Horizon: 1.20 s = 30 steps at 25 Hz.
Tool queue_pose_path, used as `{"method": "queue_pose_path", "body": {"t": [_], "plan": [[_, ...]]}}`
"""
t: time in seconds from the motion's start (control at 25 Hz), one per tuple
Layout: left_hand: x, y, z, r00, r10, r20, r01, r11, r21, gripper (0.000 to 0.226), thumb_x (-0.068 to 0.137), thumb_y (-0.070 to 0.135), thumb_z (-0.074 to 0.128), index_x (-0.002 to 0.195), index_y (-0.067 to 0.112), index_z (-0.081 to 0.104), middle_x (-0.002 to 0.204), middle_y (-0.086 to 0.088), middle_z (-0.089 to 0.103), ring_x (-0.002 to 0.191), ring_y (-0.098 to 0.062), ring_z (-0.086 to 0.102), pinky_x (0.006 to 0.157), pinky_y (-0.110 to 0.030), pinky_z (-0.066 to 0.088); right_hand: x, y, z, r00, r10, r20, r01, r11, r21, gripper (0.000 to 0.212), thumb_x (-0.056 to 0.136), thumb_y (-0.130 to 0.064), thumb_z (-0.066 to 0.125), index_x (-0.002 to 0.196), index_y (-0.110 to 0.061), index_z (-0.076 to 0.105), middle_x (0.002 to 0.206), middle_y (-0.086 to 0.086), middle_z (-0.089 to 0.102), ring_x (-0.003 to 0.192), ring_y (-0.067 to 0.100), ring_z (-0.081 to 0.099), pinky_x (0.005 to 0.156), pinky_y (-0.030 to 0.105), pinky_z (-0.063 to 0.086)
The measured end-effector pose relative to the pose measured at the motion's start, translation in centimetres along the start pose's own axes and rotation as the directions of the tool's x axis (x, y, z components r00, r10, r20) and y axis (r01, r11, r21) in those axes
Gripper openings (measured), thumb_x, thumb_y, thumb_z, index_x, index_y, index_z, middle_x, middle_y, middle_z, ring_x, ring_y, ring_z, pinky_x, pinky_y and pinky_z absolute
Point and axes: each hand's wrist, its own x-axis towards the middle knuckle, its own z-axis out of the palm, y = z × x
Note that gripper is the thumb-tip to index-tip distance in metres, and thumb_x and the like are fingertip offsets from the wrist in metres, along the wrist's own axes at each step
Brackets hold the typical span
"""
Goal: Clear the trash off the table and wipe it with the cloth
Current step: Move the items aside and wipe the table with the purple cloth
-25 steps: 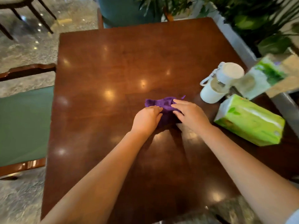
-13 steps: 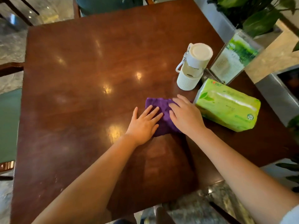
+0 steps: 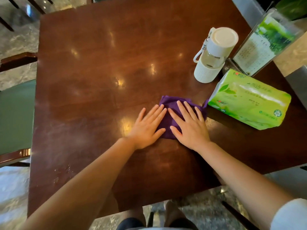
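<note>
Cloth point(image 3: 171, 103), purple, bunched flat on table point(image 3: 93, 67), right of centre, a little toward near edge. Long axis roughly left to right, with a thin corner poking right, reaching the left end of tissue pack point(image 3: 249, 99); whether touching it, cannot tell. Mostly hidden under both hands.

Left hand point(image 3: 146, 128) palm down, fingers straight and spread, pointing far and slightly right; fingertips on cloth's left edge, palm on bare wood. Nothing grasped, just pressing flat. Right hand point(image 3: 190, 126) palm down too, fingers straight, pointing far and slightly left, lying over middle and right of cloth; likewise flat and released, pressing not clenching. Index fingers nearly meeting above the cloth, thumbs angled toward each other. Both forearms stretched out from near edge, converging.

Bottle point(image 3: 214, 53), white, upright, far right, well apart from cloth. Card stand point(image 3: 265, 42) just right of bottle, at the table's right edge. Tissue pack green, lying flat, near of bottle. Faint smears on wood at near left.
</note>
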Motion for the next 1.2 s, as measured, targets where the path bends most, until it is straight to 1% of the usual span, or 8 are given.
{"method": "queue_pose_path", "body": {"t": [0.12, 0.24, 0.44, 0.6, 0.8, 0.92, 1.08, 1.2], "plan": [[-4.3, -7.6, -1.4, 0.987, -0.015, -0.158, 0.035, 0.991, 0.129, 0.064, 0.092, 0.057, 0.022, 0.148, 0.026, 0.017, 0.156, -0.004, 0.014, 0.142, -0.012, -0.003, 0.109, -0.055, 0.009, 0.1, -0.5, -0.7, 0.999, -0.041, -0.013, 0.041, 0.999, -0.008, 0.066, 0.078, -0.061, 0.037, 0.137, -0.031, 0.04, 0.146, 0.01, 0.038, 0.135, 0.029, 0.03, 0.106, 0.059, 0.017], [-9.8, -15.9, -2.9, 0.989, -0.079, -0.122, 0.105, 0.967, 0.231, 0.061, 0.092, 0.063, 0.009, 0.148, 0.037, 0.008, 0.156, -0.006, 0.016, 0.143, -0.012, -0.007, 0.107, -0.06, 0.008, 0.6, -0.3, 0.0, 0.98, -0.196, 0.027, 0.197, 0.979, -0.043, 0.065, 0.082, -0.06, 0.033, 0.142, -0.037, 0.024, 0.155, 0.004, 0.021, 0.143, 0.026, 0.009, 0.109, 0.064, 0.008], [-14.6, -21.7, -1.4, 0.973, -0.218, -0.076, 0.229, 0.955, 0.19, 0.065, 0.089, 0.067, 0.013, 0.147, 0.037, 0.015, 0.157, -0.006, 0.014, 0.143, -0.023, 0.008, 0.105, -0.065, 0.01, -0.4, -5.1, 1.4, 0.987, 0.162, 0.003, -0.161, 0.984, -0.079, 0.062, 0.086, -0.059, 0.026, 0.144, -0.037, 0.018, 0.155, 0.006, 0.019, 0.142, 0.031, 0.008, 0.104, 0.069, 0.011], [-14.5, -21.5, -1.0, 0.973, -0.176, -0.15, 0.2, 0.965, 0.168, 0.062, 0.089, 0.057, 0.024, 0.146, 0.035, 0.02, 0.156, -0.005, 0.016, 0.143, -0.022, 0.011, 0.107, -0.062, 0.011, -0.2, -14.3, 2.1, 0.875, 0.481, -0.045, -0.481, 0.876, 0.031, 0.06, 0.086, -0.056, 0.027, 0.142, -0.037, 0.025, 0.154, 0.009, 0.021, 0.141, 0.036, 0.008, 0.098, 0.074, 0.012], [-14.6, -21.7, -1.4, 0.975, -0.197, -0.1, 0.209, 0.969, 0.132, 0.061, 0.089, 0.062, 0.017, 0.146, 0.042, 0.008, 0.158, 0.001, 0.001, 0.144, -0.019, -0.003, 0.11, -0.058, -0.001, -1.2, -24.6, 3.1, 0.92, 0.386, -0.064, -0.382, 0.922, 0.069, 0.057, 0.086, -0.057, 0.033, 0.139, -0.038, 0.031, 0.153, 0.007, 0.025, 0.141, 0.034, 0.014, 0.099, 0.073, 0.012], [-14.6, -22.9, -2.1, 0.994, -0.107, -0.037, 0.112, 0.982, 0.155, 0.062, 0.09, 0.064, 0.022, 0.146, 0.042, 0.005, 0.158, 0.0, -0.002, 0.144, -0.021, -0.003, 0.11, -0.058, 0.003, -4.7, -22.9, 3.2, 0.914, 0.4, -0.07, -0.398, 0.917, 0.036, 0.063, 0.08, -0.064, 0.037, 0.139, -0.042, 0.032, 0.153, 0.005, 0.025, 0.141, 0.03, 0.017, 0.099, 0.071, 0.018], [-16.5, -27.2, -2.7, 0.987, 0.145, -0.074, -0.127, 0.97, 0.208, 0.07, 0.085, 0.065, 0.022, 0.147, 0.034, 0.012, 0.157, -0.009, 0.011, 0.143, -0.025, 0.008, 0.111, -0.056, 0.013, -7.9, -16.2, 2.8, 0.664, 0.747, -0.036, -0.737, 0.662, 0.139, 0.074, 0.073, -0.073, 0.034, 0.14, -0.042, 0.026, 0.156, 0.013, 0.011, 0.142, 0.035, 0.004, 0.101, 0.074, 0.012], [-17.8, -27.8, -1.9, 0.989, 0.092, -0.118, -0.066, 0.976, 0.206, 0.068, 0.087, 0.065, 0.023, 0.147, 0.035, 0.017, 0.157, -0.008, 0.009, 0.144, -0.025, 0.005, 0.11, -0.059, 0.004, -7.5, -17.8, 2.8, 0.55, 0.835, 0.014, -0.825, 0.54, 0.164, 0.071, 0.08, -0.071, 0.037, 0.142, -0.041, 0.019, 0.156, 0.013, 0.005, 0.142, 0.036, -0.004, 0.103, 0.072, 0.006]]}}
